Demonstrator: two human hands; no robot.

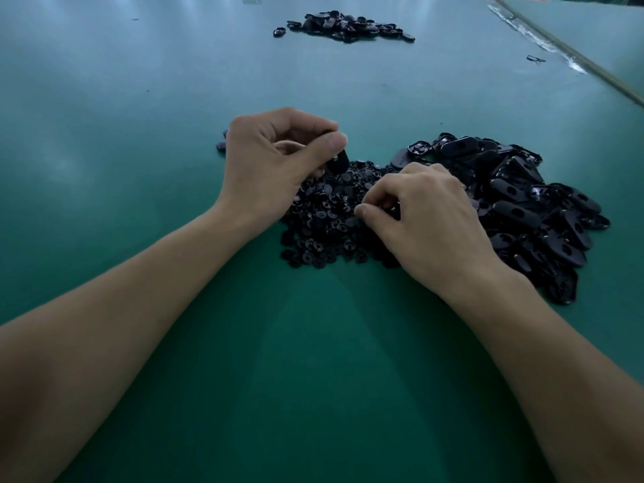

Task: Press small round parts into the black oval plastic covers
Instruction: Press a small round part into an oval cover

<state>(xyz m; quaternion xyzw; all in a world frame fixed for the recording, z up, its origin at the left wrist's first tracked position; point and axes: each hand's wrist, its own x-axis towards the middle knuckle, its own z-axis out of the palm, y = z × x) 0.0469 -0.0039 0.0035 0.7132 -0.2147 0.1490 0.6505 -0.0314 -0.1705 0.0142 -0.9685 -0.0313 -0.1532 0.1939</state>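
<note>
The green table (132, 176) is big and flat. Two bare arms reach out over it from the near edge.

On the left side, a few small dark bits (221, 146) lie on the table, just beside the left hand (271, 162). The left hand is held up a little above the table. Its fingers are curled in, and its thumb and fingers pinch one black oval cover (339, 162). The cover stands on its end, and most of it is hidden behind the thumb.

Just below that hand, in the middle, is a pile of small round parts (320, 221). They are black and lie all mixed up on the table. The held cover hangs right over the far edge of this pile.

Far away at the back of the table there is another heap of black oval pieces (348, 26). It is well apart from both hands.

The right hand (432, 221) rests low on the pile of round parts. Its fingers are bent down into the pile, and its thumb (364, 211) points to the left, close to the first finger. The fingertips touch the round parts, but I cannot tell if they have one pinched between them.

The two hands are near each other but do not touch.

On the right is a big pile of black oval covers (522, 210). It touches the pile of round parts, and the right hand lies in front of its left edge. Some covers show a hole in the middle.
</note>
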